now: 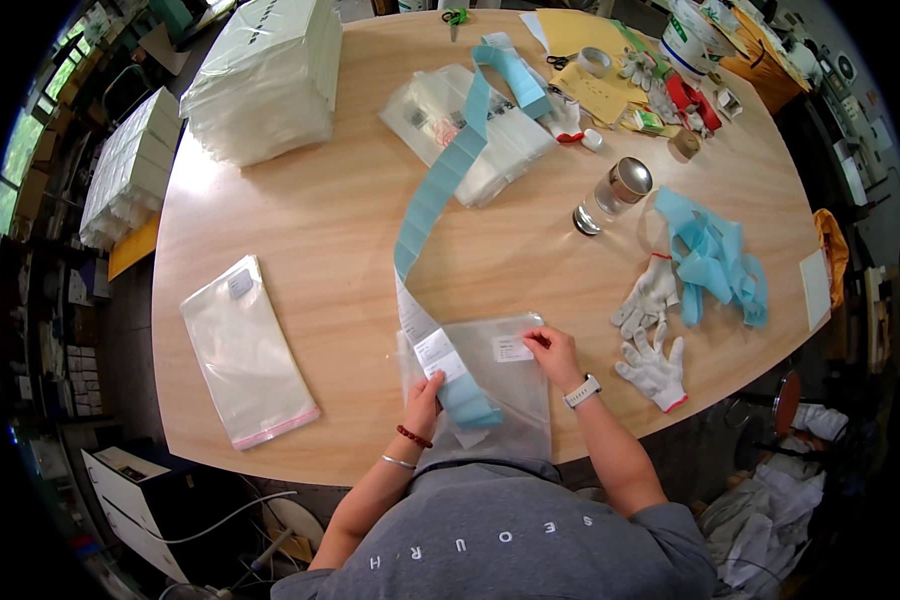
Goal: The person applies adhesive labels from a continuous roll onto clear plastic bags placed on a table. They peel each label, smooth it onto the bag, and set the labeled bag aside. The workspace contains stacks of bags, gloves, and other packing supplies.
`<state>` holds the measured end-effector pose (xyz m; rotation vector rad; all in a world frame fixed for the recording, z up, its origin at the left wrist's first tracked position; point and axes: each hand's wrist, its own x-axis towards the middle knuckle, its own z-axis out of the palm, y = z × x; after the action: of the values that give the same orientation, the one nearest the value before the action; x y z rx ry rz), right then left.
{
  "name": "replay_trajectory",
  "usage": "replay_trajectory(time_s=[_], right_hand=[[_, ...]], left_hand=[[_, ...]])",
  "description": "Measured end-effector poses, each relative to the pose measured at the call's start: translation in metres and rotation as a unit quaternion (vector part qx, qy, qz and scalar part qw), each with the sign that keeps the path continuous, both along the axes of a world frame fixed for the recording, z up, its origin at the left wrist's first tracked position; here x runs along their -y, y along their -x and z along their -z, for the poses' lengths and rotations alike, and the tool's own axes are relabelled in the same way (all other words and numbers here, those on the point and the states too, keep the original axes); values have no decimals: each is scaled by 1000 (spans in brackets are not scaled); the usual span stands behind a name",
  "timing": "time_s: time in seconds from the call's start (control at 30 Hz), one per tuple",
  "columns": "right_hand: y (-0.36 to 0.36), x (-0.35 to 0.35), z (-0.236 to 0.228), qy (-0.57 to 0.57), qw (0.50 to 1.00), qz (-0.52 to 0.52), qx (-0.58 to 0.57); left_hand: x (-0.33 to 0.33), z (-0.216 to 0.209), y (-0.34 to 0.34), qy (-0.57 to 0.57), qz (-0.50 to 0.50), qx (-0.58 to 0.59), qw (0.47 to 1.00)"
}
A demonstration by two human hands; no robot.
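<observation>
My left hand (pixel 425 402) grips a long label strip (pixel 434 208) near its end, thumb on top. The strip's backing is pale blue, with white labels on the held part, and it runs in a curve to the far side of the table. Under both hands, at the near edge, lies a clear plastic bag (pixel 526 405). A white label (pixel 511 348) is at the bag's upper right, and my right hand (pixel 552 352) pinches its right edge with closed fingertips. Whether the label is fully stuck down, I cannot tell.
Left of me lies a stack of clear bags (pixel 245 350); a tall bag pile (pixel 270 100) stands beyond. More bags (pixel 470 130) sit under the strip. To the right are a glass jar (pixel 613 195), white gloves (pixel 653 367) and crumpled blue backing (pixel 715 255). Scissors (pixel 454 17) lie at the far edge.
</observation>
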<state>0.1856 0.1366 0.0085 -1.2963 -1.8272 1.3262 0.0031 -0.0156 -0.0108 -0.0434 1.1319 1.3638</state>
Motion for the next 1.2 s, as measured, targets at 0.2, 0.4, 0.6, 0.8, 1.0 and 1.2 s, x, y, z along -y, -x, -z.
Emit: replay_trajectory(time_s=[0.2, 0.4, 0.6, 0.8, 1.0, 1.2], right_hand=[[11, 1, 2, -147, 982, -48, 109], [22, -9, -26, -252, 947, 24, 197], [6, -24, -11, -286, 936, -116, 171], [12, -5, -40, -437, 884, -83, 142], [8, 54, -22, 185, 896, -397, 78], [21, 61, 0, 132, 979, -143, -68]], left_hand=[[1, 4, -1, 1, 0, 2, 1000], [4, 9, -1, -11, 10, -29, 999], [2, 3, 0, -11, 7, -9, 1000], [5, -3, 3, -22, 32, -20, 999], [0, -45, 5, -117, 52, 135, 983], [5, -9, -9, -81, 166, -132, 974]])
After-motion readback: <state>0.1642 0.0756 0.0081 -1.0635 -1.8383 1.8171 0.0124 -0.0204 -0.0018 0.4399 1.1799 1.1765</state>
